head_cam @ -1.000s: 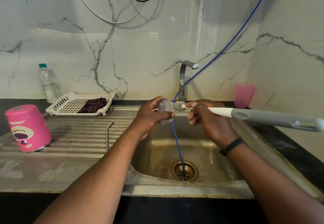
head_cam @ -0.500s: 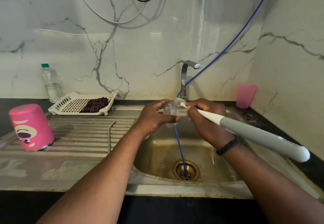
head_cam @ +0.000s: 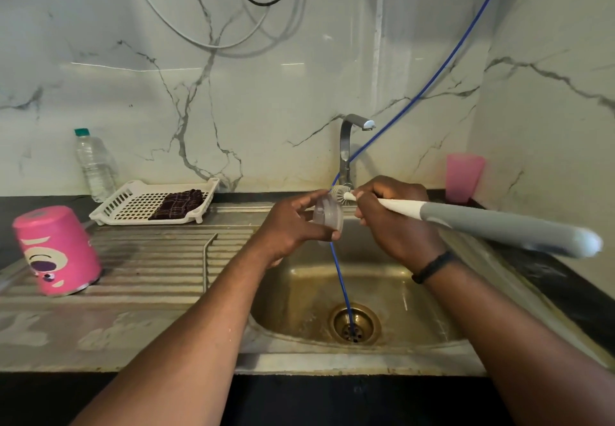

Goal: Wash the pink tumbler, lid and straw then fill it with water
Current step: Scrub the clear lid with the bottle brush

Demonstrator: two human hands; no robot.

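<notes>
My left hand (head_cam: pixel 293 225) grips the clear round lid (head_cam: pixel 327 218) on edge over the sink basin (head_cam: pixel 382 279). My right hand (head_cam: pixel 392 215) holds a long bottle brush (head_cam: pixel 482 222) near its head; the white bristles (head_cam: pixel 339 193) touch the lid's upper rim. The grey and white handle sticks out to the right. The pink tumbler (head_cam: pixel 56 252) stands upside down on the drainboard at far left. No straw is visible.
A steel faucet (head_cam: pixel 349 146) rises behind the hands, and a blue hose (head_cam: pixel 341 275) runs down from the upper right into the drain (head_cam: pixel 354 324). A white tray (head_cam: pixel 133 207) with a dark cloth, a water bottle (head_cam: pixel 95 165) and a pink cup (head_cam: pixel 462 177) stand by the wall.
The brush handle has swung downward and its far end come nearer, and the bristles moved from the lid's face to its upper rim. My left hand kept hold of the lid.
</notes>
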